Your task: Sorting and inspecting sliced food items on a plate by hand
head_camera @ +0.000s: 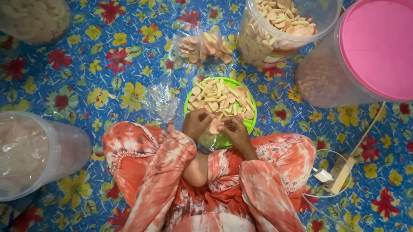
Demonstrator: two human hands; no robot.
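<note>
I sit on a flowered floor mat in orange-and-white patterned clothes. Both hands meet at the near edge of a green plate (249, 124) heaped with pale crackers (220, 100). My left hand (196, 123) and my right hand (236, 129) pinch a round pinkish cracker (214, 126) between them, over what looks like a small clear bag. A filled clear bag of crackers (204, 47) lies beyond the plate.
An open clear tub of crackers (283, 22) stands at the far right, beside a tub with a pink lid (383, 44). Another clear tub (26, 155) lies at my left, a further container (29, 11) at top left. Loose plastic bags (160, 100) lie left of the plate. White cable and charger (325, 175) at right.
</note>
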